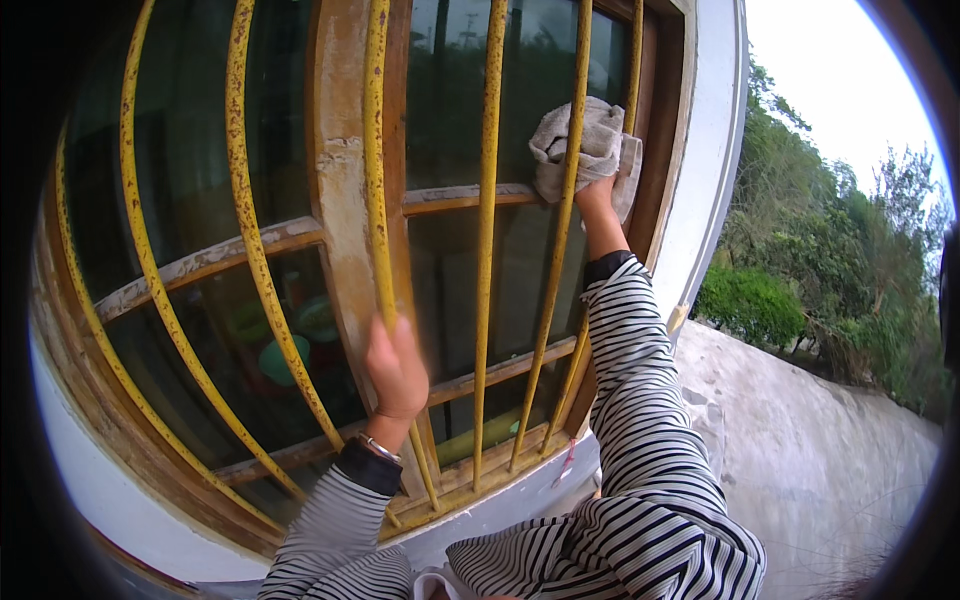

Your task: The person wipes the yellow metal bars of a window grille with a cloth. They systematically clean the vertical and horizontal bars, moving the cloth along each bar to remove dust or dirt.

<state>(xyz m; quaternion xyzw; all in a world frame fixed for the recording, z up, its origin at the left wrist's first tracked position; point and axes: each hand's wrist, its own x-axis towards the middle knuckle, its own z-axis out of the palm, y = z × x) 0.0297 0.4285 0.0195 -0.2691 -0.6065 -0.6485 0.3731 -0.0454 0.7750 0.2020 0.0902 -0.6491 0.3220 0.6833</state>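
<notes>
My right hand [598,196] reaches between two yellow window bars at the upper right and holds a bunched grey-white cloth [559,142] against the window pane. Most of its fingers are hidden by the cloth, and one bar crosses in front of it. My left hand [397,367] is wrapped around a rusty yellow metal bar [377,150] lower down; it looks a little blurred. Behind the bars stands a wooden window frame [341,135] with worn, peeling paint. Its dark glass pane [457,120] reflects trees and sky.
More yellow bars [487,247] stand on both sides of my hands, rising from the wooden sill [457,491]. Behind the left pane a green bowl [283,360] shows dimly. To the right are a white wall edge [709,135], concrete ground [810,450] and green bushes [750,304].
</notes>
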